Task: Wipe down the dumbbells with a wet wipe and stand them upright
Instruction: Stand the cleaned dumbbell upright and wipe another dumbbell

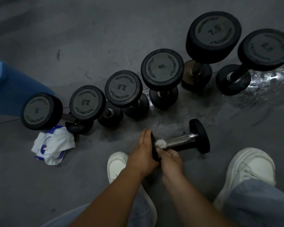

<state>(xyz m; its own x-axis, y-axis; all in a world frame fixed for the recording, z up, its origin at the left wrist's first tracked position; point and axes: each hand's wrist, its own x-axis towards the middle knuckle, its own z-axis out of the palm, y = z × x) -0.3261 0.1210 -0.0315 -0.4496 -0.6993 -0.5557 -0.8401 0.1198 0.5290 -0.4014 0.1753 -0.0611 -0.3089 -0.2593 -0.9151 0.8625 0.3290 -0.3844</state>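
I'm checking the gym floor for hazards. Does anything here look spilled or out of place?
Yes. A shiny wet patch spreads over the floor around the far-right dumbbell, like spilled liquid. A crumpled white wipe pack lies loose at left. One dumbbell lies sideways, a wet wipe on its handle.

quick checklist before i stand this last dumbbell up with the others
1. Dumbbell steadied: ok, the left hand presses flat against its near end.
2. Wipe in contact: ok, the right hand pinches it on the handle.
3. Far end wiped: cannot tell.
4. Room to stand it: ok, bare floor lies in front of the upright row.
5. Floor dry: not ok, there is a wet patch near the 7.5 dumbbell.
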